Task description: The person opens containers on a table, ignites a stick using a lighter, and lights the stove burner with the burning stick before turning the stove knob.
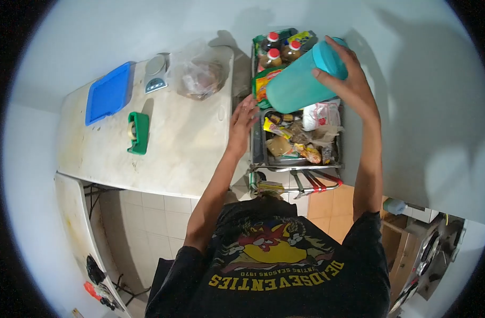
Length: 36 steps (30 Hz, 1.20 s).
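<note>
Head view: one tall container (299, 84), cloudy teal plastic with plain sides and a brighter turquoise lid (329, 60), tilts over the rack (259, 149), its lid end raised towards the rack's far right corner and its base towards the rack's left side. The right hand (355, 84) grips it round the lid, thumb on one side and fingers on the other. The left hand (243, 121) is at the rack's left edge, fingers loosely spread; I cannot tell whether they touch it. Three red-capped bottles (294, 52) stand at the rack's far end. One white packet (317, 117) lies in its near half, among small packets (308, 152) too jumbled to count. Left of the rack, one table (184, 146) bears one plastic bag (200, 78) nearest it, one scale (156, 79), one green tape dispenser (140, 133) and, farthest off, one blue tray (108, 93).
</note>
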Tool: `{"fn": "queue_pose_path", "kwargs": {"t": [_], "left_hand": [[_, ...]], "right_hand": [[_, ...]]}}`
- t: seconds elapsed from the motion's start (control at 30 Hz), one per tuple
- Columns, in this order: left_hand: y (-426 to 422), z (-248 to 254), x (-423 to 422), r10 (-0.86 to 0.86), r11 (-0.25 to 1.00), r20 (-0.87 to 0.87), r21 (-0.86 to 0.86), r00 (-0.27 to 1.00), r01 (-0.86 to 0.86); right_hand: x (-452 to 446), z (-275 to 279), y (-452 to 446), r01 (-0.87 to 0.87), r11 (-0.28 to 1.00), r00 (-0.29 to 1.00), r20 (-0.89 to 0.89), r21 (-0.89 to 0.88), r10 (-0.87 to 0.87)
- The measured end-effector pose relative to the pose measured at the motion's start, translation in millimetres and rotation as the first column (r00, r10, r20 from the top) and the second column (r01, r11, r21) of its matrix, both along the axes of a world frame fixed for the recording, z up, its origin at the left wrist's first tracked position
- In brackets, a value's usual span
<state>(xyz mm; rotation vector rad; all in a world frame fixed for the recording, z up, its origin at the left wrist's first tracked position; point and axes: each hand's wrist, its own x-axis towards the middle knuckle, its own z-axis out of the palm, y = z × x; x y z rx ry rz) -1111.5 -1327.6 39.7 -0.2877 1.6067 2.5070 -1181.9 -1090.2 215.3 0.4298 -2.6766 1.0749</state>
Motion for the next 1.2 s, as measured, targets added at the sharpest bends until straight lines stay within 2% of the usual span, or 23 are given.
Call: {"fn": "queue_pose_path", "kwargs": {"t": [0.1, 0.2, 0.23, 0.33, 0.37, 0.43, 0.47, 0.53, 0.6, 0.73, 0.77, 0.87, 0.9, 1.0, 1.03, 1.13, 1.2], "left_hand": [[-14, 26, 7, -0.054, 0.925, 0.114, 0.379, 0.992, 0.007], [-47, 31, 22, -0.195, 0.790, 0.021, 0.596, 0.980, 0.145], [-58, 25, 28, -0.176, 0.796, 0.051, 0.595, 0.983, 0.112], [-90, 17, 51, -0.019, 0.861, 0.151, 0.505, 0.988, -0.061], [-100, 10, 58, -0.005, 0.854, 0.144, 0.515, 0.990, -0.071], [-120, 0, 72, 0.014, 0.841, 0.132, 0.535, 0.991, -0.083], [-130, -1, 79, 0.005, 0.839, 0.162, 0.536, 0.987, -0.092], [-151, -1, 91, -0.027, 0.839, 0.224, 0.535, 0.974, -0.100], [-168, -8, 101, -0.139, 0.802, 0.278, 0.595, 0.950, -0.056], [-191, -19, 117, -0.252, 0.747, 0.321, 0.664, 0.913, -0.027], [-197, -26, 118, -0.292, 0.688, 0.271, 0.725, 0.917, 0.005], [-207, -29, 121, -0.286, 0.706, 0.235, 0.707, 0.929, 0.039], [-208, -28, 121, -0.260, 0.747, 0.205, 0.662, 0.943, 0.062], [-215, -35, 114, -0.132, 0.822, 0.302, 0.565, 0.944, -0.066], [-220, -39, 111, -0.132, 0.801, 0.276, 0.595, 0.952, -0.061], [-223, -33, 109, -0.077, 0.851, 0.197, 0.524, 0.977, -0.038], [-228, -35, 108, -0.119, 0.856, 0.212, 0.517, 0.970, -0.008]], "right_hand": [[19, 1, -45, -0.104, 0.990, 0.990, 0.081, -0.091, 0.112], [39, -14, -89, -0.187, 0.974, 0.970, 0.133, -0.129, 0.204], [48, -15, -104, -0.198, 0.975, 0.958, 0.189, -0.104, 0.215], [64, -50, -147, -0.196, 0.975, 0.966, 0.149, -0.104, 0.210], [74, -55, -163, -0.183, 0.982, 0.978, 0.094, -0.050, 0.187], [94, -61, -191, -0.139, 0.990, 0.984, 0.108, -0.028, 0.141], [102, -64, -203, -0.109, 0.994, 0.987, 0.113, -0.017, 0.110], [118, -70, -220, -0.144, 0.987, 0.989, -0.031, 0.065, 0.146], [130, -73, -232, -0.194, 0.968, 0.970, -0.117, 0.158, 0.214], [149, -52, -244, -0.437, 0.872, 0.890, -0.033, 0.222, 0.455], [154, -49, -245, -0.486, 0.848, 0.869, 0.020, 0.212, 0.494], [159, -47, -244, -0.506, 0.829, 0.857, 0.032, 0.237, 0.514], [157, -54, -245, -0.450, 0.877, 0.890, 0.002, 0.169, 0.456], [156, -58, -249, -0.326, 0.945, 0.916, 0.242, -0.022, 0.321], [155, -64, -249, -0.302, 0.951, 0.930, 0.237, 0.062, 0.280], [154, -59, -252, -0.255, 0.965, 0.891, 0.403, 0.065, 0.208], [153, -54, -255, -0.292, 0.954, 0.881, 0.407, 0.063, 0.243]]}}
